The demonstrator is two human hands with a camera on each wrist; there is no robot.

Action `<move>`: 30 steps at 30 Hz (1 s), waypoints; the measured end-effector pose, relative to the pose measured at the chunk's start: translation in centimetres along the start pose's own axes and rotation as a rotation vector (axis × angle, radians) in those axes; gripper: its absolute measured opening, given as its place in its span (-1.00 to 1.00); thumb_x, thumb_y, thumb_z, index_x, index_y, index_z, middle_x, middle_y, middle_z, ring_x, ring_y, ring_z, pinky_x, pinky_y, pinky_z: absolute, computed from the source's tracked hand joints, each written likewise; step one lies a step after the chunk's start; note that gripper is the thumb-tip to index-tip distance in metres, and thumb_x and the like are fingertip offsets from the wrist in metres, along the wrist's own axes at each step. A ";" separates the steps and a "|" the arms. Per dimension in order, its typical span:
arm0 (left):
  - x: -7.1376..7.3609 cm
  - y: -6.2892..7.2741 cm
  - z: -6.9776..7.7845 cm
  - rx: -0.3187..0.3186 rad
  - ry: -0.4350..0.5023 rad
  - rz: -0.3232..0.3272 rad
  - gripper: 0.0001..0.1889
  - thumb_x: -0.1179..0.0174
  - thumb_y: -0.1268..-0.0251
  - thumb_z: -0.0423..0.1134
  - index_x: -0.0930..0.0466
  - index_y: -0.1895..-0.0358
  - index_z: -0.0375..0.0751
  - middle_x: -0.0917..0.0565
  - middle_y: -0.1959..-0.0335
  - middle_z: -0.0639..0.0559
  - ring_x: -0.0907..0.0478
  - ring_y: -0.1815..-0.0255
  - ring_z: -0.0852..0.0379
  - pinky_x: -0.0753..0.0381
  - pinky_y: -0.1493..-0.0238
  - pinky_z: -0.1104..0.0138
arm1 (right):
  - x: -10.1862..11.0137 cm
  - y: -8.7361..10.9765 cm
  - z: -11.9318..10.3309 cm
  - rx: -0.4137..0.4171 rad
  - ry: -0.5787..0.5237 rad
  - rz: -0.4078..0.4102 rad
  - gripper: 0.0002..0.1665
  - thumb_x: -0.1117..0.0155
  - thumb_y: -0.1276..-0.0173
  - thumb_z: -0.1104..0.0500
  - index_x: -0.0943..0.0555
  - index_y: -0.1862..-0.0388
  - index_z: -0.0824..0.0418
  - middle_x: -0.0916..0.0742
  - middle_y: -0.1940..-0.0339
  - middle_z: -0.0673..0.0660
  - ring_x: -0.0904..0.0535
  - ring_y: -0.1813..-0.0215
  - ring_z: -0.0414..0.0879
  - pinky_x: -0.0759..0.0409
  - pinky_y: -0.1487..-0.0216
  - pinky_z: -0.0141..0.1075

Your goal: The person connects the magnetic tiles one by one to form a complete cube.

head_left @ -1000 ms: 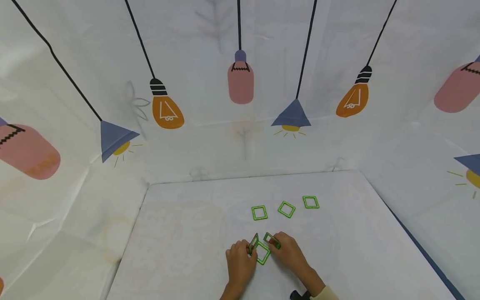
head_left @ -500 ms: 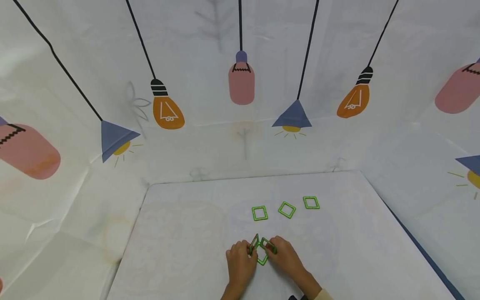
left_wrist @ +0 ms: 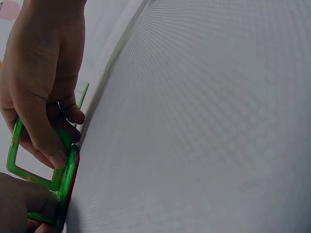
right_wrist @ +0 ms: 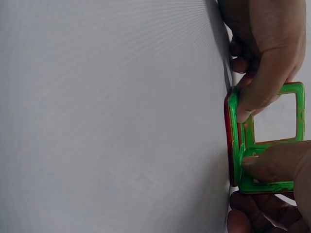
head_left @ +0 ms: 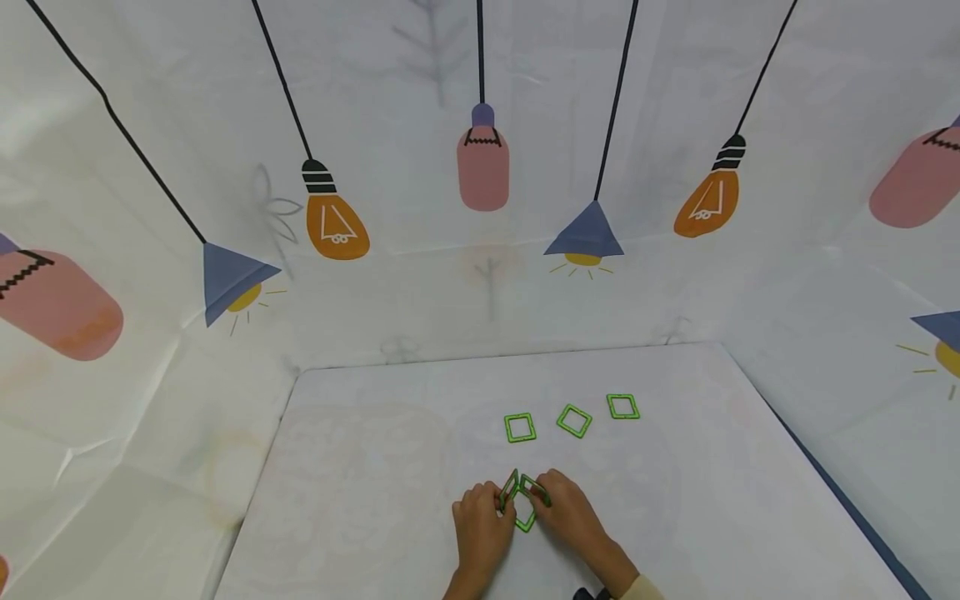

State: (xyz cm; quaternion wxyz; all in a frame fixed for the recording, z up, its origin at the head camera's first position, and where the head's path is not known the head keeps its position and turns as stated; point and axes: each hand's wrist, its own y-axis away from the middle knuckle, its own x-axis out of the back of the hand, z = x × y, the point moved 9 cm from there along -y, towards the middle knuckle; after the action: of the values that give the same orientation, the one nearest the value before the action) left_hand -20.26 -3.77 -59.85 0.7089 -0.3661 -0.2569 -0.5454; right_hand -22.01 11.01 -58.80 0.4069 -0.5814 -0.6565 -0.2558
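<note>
My left hand (head_left: 480, 525) pinches a green square magnetic tile (head_left: 509, 490), which stands upright over the left corner of a flat tile (head_left: 527, 523). Opposite it, my right hand (head_left: 572, 510) holds another upright tile (head_left: 535, 489). The tops of both raised tiles nearly meet at the back corner; whether they touch I cannot tell. In the right wrist view, the right thumb (right_wrist: 272, 162) lies along its tile (right_wrist: 267, 188), while the left hand (right_wrist: 277, 53) is above. The left wrist view shows the flat tile's edge (left_wrist: 70, 182). Fingers hide parts of all three tiles.
Behind the hands, three loose green square tiles lie flat: one at left (head_left: 520, 427), a turned one (head_left: 574, 421) and one at right (head_left: 623, 407). The white table (head_left: 360, 483) meets a lamp-printed sheet (head_left: 420, 317) at its back and sides.
My right hand has moved a little left with its tile, bringing it against or very near the left-hand tile and over the flat one. The left hand has stayed in place.
</note>
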 end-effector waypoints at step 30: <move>-0.3 -0.1 -0.3 0.009 0.018 0.000 -0.78 -0.49 0.08 -0.28 -0.58 0.55 0.03 -0.40 0.66 0.29 -0.23 0.56 0.33 -0.07 0.39 0.38 | -0.2 -0.1 -0.3 0.049 0.009 0.065 -0.75 -0.54 -0.11 0.30 -0.58 0.51 0.10 -0.56 0.56 -0.13 -0.31 0.49 -0.36 -0.39 0.48 -0.45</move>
State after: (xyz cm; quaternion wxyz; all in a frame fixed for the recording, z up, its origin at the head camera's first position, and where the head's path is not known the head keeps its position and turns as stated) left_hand -20.43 -3.83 -60.26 0.7130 -0.3578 -0.2529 -0.5474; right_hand -22.04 10.68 -58.80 0.4321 -0.5911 -0.6414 -0.2291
